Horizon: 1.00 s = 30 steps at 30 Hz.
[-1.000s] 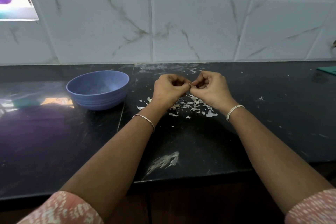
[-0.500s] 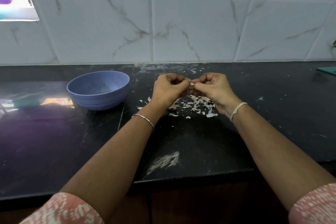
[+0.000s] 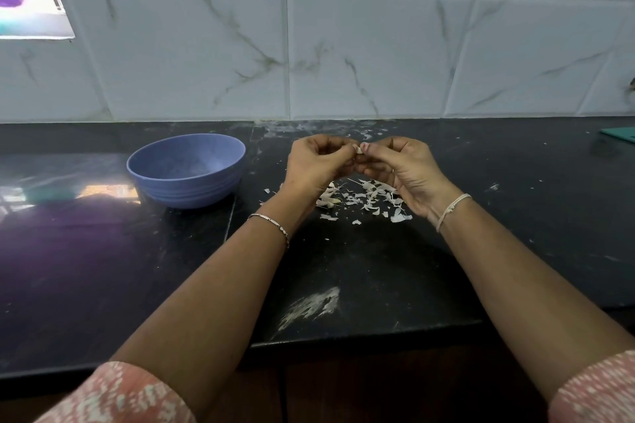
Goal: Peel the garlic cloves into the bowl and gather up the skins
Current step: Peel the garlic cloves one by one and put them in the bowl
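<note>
Mid-peel. Both hands are up at centre frame, above the black stone counter [image 3: 378, 261], knuckles nearly touching. Left hand [image 3: 318, 163] is curled, fingertips pinching the small pale garlic clove [image 3: 359, 150]; right hand [image 3: 400, 165] meets it from the right, thumb and forefinger nipped on the same clove, other fingers loosely bent. Only a sliver of clove shows between the fingertips, so I can't tell how much skin is left on it.

The scatter of white papery garlic skins [image 3: 364, 197] lies on the counter directly below the hands, lower centre. The round blue plastic bowl [image 3: 187, 170] sits at left of centre, near the left hand but apart from it; I can't make out any cloves inside.

My read on doing this well:
- Left holds the clove fixed, right does the stripping. Pull skin along the clove, not across.
- Keep working over the existing pile so flakes land in one patch, easier to sweep later.
- Clove goes left into the bowl only once bare.
- Skins are light; slow hand moves, no draught.
</note>
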Motion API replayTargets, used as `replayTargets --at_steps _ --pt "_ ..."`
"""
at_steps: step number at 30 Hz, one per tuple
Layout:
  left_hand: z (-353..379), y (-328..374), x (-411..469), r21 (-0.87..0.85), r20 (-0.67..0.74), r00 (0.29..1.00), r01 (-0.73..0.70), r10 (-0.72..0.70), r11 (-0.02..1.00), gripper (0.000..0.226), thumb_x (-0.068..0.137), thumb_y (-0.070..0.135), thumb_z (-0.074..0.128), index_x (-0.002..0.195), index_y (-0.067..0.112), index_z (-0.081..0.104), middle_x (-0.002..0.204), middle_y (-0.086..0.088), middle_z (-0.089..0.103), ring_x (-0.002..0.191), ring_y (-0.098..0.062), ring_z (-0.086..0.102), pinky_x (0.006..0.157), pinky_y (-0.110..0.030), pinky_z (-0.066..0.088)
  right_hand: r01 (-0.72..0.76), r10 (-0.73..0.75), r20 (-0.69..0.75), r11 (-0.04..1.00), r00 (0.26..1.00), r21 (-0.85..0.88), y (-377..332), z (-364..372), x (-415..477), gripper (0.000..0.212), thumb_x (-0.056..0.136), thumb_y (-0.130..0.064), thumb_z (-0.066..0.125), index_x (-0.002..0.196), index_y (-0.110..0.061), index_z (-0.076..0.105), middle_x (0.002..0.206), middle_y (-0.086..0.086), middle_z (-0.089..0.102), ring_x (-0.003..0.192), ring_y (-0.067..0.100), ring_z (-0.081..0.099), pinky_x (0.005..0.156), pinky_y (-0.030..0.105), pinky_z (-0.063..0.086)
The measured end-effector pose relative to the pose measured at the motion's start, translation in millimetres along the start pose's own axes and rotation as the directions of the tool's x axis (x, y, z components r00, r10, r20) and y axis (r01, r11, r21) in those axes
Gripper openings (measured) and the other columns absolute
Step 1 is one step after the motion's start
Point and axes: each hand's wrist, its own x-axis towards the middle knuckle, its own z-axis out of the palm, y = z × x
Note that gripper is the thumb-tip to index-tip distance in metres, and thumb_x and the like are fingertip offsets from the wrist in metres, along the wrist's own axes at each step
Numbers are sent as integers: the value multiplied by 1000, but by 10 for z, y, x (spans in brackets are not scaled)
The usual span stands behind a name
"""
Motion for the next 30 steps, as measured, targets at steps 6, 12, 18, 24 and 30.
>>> replayTargets --at_steps 6,12,18,24,30 --pt "13 -38 22 284 -63 985 -137 161 949 8 81 9 74 81 17 74 75 -3 74 73 -16 71 79 -38 61 84 -91 -31 982 995 -169 60 -1 0 2 87 -1 69 86 0 69 75 12 74 67 19 72 66 23 59" --pt "19 -22 2 407 -3 972 -214 235 888 10 82 10 75 84 20 73 77 2 73 75 -14 71 75 -29 59 164 -191 -74 947 979 -275 65 18 9 4 86 2 68 83 0 69 77 14 72 67 18 71 66 22 58" --pt "37 -33 -3 426 31 964 -250 262 870 14 81 11 77 81 21 68 78 3 71 73 -15 69 72 -29 60 224 -303 -128 877 944 -424 104 4 55 12 80 -1 75 74 -10 70 73 12 72 71 25 73 70 35 61" --pt "27 -24 4 439 49 963 -260 266 860 13 80 6 78 79 17 70 80 2 72 77 -16 70 78 -33 59 238 -308 -101 872 946 -428 96 -17 67 13 79 -1 74 73 -11 69 74 15 72 69 26 73 69 35 60" --pt "29 -20 20 354 42 972 -232 233 906 14 77 5 80 77 15 71 82 4 73 79 -7 70 82 -30 59 152 -220 -142 913 965 -379 98 -24 65 7 86 0 67 82 -6 68 73 9 71 60 12 68 55 17 51"
